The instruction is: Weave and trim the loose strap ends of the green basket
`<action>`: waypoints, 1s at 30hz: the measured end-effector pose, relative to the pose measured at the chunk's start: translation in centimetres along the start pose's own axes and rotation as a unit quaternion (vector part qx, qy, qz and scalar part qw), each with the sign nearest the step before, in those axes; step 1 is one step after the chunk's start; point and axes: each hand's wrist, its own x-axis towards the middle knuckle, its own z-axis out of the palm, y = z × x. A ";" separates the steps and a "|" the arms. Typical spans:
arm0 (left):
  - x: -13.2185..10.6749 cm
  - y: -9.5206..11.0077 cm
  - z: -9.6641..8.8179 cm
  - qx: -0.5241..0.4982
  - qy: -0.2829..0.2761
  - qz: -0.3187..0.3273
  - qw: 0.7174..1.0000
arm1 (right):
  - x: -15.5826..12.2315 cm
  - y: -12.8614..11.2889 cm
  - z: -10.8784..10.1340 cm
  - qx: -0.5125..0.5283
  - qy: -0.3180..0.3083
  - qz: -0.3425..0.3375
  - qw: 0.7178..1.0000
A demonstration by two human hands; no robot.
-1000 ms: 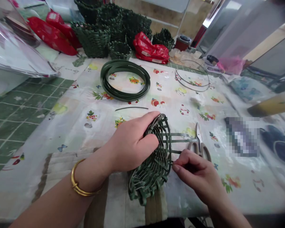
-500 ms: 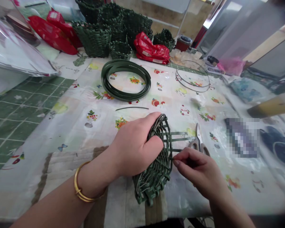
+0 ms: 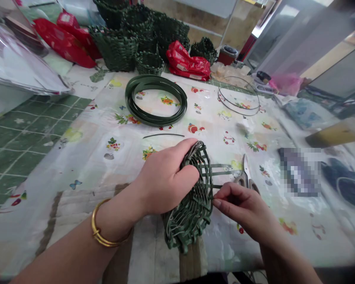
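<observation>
A small woven basket (image 3: 192,221) of dark green strips lies tilted on its side near the table's front edge. My left hand (image 3: 168,177) grips its wall, thumb on the near face and the other fingers hidden behind. At the basket's right edge, my right hand (image 3: 239,207) pinches the end of a green strip between thumb and forefinger. Several loose strips (image 3: 221,169) stick out to the right from the same edge. Scissors (image 3: 246,173) lie just beyond my right hand, their handles partly hidden by it.
A coil of green strip (image 3: 130,104) rests mid-table, with a short cut strip (image 3: 162,135) nearer me. Finished woven baskets (image 3: 115,49) and a red plastic bag (image 3: 187,63) stand at the back. A thin wire ring (image 3: 238,110) lies back right. Striped cloth (image 3: 85,213) lies under my left forearm.
The view has shifted slightly. Both hands keep nearly the same hold on the basket and the strip; no item has been let go.
</observation>
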 end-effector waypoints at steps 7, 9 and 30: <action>0.1 0.5 0.4 0.025 -0.012 0.020 0.999 | 0.8 0.5 -0.5 0.123 -0.069 0.086 0.986; 0.0 0.5 0.5 0.027 -0.010 0.024 0.999 | 0.7 0.5 -0.3 0.137 -0.067 0.090 0.984; -0.1 0.0 -0.1 -0.010 -0.019 0.003 1.000 | -3.5 6.4 -5.9 -0.404 0.189 0.135 0.885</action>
